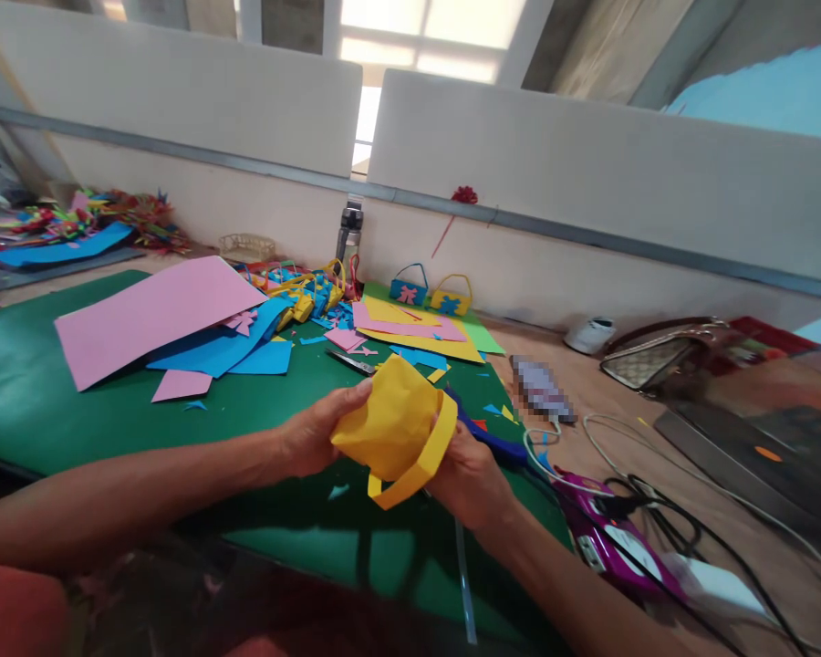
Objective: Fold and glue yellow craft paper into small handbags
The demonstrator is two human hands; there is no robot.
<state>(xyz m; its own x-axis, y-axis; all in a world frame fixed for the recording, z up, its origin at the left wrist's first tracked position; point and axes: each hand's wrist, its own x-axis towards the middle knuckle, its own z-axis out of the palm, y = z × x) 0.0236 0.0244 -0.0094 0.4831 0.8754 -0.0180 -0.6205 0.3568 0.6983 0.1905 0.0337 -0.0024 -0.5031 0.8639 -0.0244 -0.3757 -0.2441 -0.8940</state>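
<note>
Above the green mat, both my hands hold a small yellow handbag [389,411] made of sheet material, tilted, with its strap handle [417,465] looping toward me. My left hand [318,429] grips the left side, thumb on top. My right hand [469,474] closes around the right side; its fingers are partly hidden behind the bag and strap. A clear, thin stick [463,584] extends below my right hand, and I cannot tell whether that hand holds it too. Scissor blades [350,362] show just beyond the bag. A dark blue object [499,445], partly covered, lies beside my right hand.
Pink sheets [157,315] and blue sheets [260,358] lie left on the green mat [246,406]. Finished small bags [409,289] stand at the back near a bottle [348,239]. Right are a phone [542,388], a purple power strip [616,538], cables and a laptop [753,447].
</note>
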